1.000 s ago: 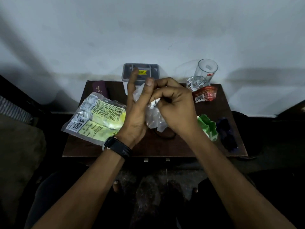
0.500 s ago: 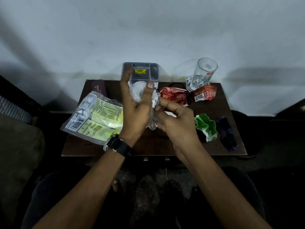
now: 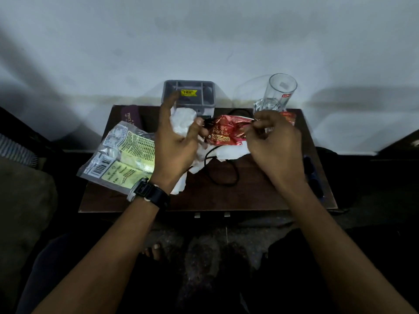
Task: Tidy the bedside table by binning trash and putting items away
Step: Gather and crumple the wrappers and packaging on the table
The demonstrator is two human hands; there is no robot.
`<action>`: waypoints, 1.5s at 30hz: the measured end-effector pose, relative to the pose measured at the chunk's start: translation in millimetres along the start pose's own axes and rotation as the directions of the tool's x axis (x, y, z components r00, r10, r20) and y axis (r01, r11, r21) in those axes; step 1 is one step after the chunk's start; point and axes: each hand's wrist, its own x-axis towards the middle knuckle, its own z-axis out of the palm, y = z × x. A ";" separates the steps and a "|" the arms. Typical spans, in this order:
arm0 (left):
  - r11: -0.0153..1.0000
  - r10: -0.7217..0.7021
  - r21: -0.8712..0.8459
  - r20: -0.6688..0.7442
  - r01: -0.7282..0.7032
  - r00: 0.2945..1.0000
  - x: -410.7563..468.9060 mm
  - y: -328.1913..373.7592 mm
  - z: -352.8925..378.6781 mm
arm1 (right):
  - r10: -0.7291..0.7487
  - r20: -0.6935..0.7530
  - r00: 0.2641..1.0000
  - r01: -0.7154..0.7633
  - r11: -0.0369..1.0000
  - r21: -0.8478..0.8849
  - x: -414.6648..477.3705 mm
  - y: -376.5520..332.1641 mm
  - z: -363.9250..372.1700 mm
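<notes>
My left hand (image 3: pixel 174 143) grips a crumpled white plastic wad (image 3: pixel 182 121) above the brown bedside table (image 3: pixel 249 196). My right hand (image 3: pixel 274 146) is curled, and its thumb and fingertips pinch the right end of a red biscuit wrapper (image 3: pixel 226 132) at the table's middle back. A torn white paper (image 3: pixel 231 152) lies just under that wrapper. A clear packet with yellow-green labels (image 3: pixel 127 155) lies on the table's left side, partly under my left wrist.
A grey compartment tray (image 3: pixel 188 94) stands at the back against the wall, with a drinking glass (image 3: pixel 278 94) to its right. A second red wrapper (image 3: pixel 289 116), a black cable loop (image 3: pixel 222 168), a purple case (image 3: pixel 130 114) and a dark blue object (image 3: pixel 314 175) also lie on the table.
My right hand left the white wad and moved right and back to the red wrapper. My left hand kept the wad and shifted slightly back.
</notes>
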 end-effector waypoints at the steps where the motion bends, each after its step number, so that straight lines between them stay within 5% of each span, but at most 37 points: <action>1: 0.999 0.007 0.036 -0.014 -0.007 1.000 0.9 0.3 0.0 | -0.045 -0.061 0.997 0.034 0.986 -0.165 8.4 10.7 1.2; 3: 0.994 0.038 0.104 -0.025 -0.036 0.999 1.0 -3.8 2.9 | -0.050 -0.119 0.992 -0.006 0.903 -0.430 22.7 28.1 5.8; 5: 0.993 0.024 0.113 -0.028 -0.021 0.999 -0.5 -6.6 7.3 | -0.008 -0.141 0.990 -0.067 0.854 -0.517 30.5 39.4 10.9; 14: 0.998 -0.042 0.050 -0.080 0.046 0.996 8.9 -12.2 11.0 | -0.062 -0.145 0.987 0.006 0.934 -0.358 39.2 53.8 13.4; 22: 0.999 -0.045 -0.019 -0.140 0.043 0.989 18.5 -20.7 7.4 | 0.040 -0.067 0.997 -0.066 0.884 -0.463 48.7 74.4 20.9; 25: 0.999 -0.035 -0.004 -0.145 0.035 0.989 18.8 -18.3 6.8 | -0.096 -0.147 0.984 -0.006 0.819 -0.574 41.4 61.9 24.0; 28: 0.999 -0.031 0.007 -0.152 0.032 0.988 17.8 -16.8 8.2 | -0.317 0.187 0.930 0.362 0.694 -0.622 47.1 50.4 38.0; 32: 0.998 -0.064 0.018 -0.130 0.067 0.989 14.6 -10.6 9.9 | -0.130 0.512 0.849 0.502 0.501 -0.705 59.4 40.5 60.5; 41: 0.995 -0.070 0.060 -0.093 0.076 0.993 16.8 -14.3 11.6 | -0.280 0.367 0.887 0.461 0.512 -0.724 71.7 41.6 43.1; 45: 0.997 -0.048 0.052 -0.084 0.053 0.995 15.1 -14.4 13.3 | -0.159 0.439 0.884 0.459 0.472 -0.753 73.0 48.0 39.7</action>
